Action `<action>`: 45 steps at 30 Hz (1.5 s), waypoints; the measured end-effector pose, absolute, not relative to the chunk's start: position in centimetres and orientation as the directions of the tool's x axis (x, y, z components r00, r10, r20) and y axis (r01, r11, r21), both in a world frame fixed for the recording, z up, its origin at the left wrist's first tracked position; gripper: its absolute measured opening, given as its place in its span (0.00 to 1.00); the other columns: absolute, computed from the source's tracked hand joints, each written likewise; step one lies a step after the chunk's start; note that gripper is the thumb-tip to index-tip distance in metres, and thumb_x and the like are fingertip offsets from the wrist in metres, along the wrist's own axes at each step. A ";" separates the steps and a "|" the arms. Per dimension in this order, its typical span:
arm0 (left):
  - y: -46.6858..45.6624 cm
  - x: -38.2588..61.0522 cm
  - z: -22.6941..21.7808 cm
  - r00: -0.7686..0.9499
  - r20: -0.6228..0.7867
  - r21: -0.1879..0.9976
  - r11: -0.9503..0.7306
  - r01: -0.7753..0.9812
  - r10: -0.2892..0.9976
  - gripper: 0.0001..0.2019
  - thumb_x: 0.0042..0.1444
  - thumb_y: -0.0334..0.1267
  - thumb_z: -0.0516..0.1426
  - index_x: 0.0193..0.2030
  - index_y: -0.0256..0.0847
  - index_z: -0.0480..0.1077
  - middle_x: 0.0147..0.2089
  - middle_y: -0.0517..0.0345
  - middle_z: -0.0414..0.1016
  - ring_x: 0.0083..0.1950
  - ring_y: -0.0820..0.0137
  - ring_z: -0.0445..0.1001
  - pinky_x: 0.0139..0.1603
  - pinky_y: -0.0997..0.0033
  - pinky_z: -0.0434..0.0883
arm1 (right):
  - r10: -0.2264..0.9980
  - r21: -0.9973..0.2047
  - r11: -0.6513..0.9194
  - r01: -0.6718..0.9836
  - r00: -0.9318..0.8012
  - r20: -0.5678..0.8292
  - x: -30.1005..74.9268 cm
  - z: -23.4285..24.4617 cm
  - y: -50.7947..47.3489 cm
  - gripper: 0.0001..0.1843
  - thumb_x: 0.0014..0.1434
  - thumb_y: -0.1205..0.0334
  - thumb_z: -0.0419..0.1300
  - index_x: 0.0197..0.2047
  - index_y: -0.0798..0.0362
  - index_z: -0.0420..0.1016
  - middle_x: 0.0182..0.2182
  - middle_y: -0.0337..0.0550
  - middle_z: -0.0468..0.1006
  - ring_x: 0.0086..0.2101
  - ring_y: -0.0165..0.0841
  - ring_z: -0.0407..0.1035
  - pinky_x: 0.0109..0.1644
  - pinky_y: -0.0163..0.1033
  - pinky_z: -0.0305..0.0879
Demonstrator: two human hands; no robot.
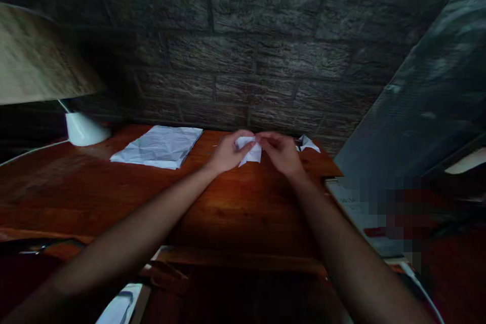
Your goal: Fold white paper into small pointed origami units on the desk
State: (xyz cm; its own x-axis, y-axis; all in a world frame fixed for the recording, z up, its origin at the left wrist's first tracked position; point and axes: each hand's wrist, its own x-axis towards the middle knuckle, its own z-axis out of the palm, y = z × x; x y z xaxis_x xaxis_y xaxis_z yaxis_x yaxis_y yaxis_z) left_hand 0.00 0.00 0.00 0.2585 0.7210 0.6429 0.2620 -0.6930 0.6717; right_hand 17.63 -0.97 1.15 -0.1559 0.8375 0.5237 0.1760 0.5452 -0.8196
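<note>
Between my two hands, just above the wooden table, is a small piece of folded white paper. My left hand grips its left side, with the thumb pressed on the front. At the paper's upper right corner, the thumb and fingers of my right hand are pinched together on it. Right beside that hand lies another folded white paper piece. A stack of creased white sheets rests on the table to the left of my hands.
A lamp with a white base and a wide fabric shade stands at the far left. Behind the table rises a dark block wall. The table's right edge ends near a grey-green panel. Below the front edge, an open drawer-like space is dark.
</note>
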 end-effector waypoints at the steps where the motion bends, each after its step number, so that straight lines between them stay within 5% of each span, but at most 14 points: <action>1: 0.0 0.0 0.0 0.259 0.640 0.674 -0.690 0.264 0.723 0.11 0.59 0.40 0.59 0.46 0.36 0.74 0.46 0.50 0.80 0.47 0.66 0.77 0.51 0.67 0.71 | 0.837 -0.820 0.545 0.175 -0.171 0.520 17.7 1.2 -1.0 0.14 0.57 0.52 0.63 0.40 0.52 0.82 0.40 0.45 0.84 0.41 0.38 0.76 0.49 0.43 0.72; 26: -0.4 0.2 0.3 0.252 0.640 0.663 -0.687 0.297 0.726 0.13 0.60 0.44 0.58 0.46 0.36 0.73 0.43 0.51 0.81 0.41 0.68 0.77 0.40 0.70 0.71 | 0.858 -0.848 0.513 0.137 -0.107 0.502 17.5 1.2 -1.2 0.12 0.54 0.52 0.67 0.37 0.51 0.84 0.39 0.45 0.84 0.40 0.39 0.77 0.51 0.47 0.71; 45: -0.4 0.1 0.3 0.249 0.649 0.648 -0.694 0.314 0.719 0.11 0.60 0.42 0.59 0.45 0.37 0.73 0.44 0.52 0.80 0.44 0.67 0.77 0.46 0.69 0.72 | 0.914 -0.913 0.405 0.055 -0.039 0.403 16.8 1.0 -1.1 0.20 0.48 0.46 0.69 0.37 0.53 0.84 0.36 0.45 0.84 0.39 0.37 0.76 0.50 0.45 0.70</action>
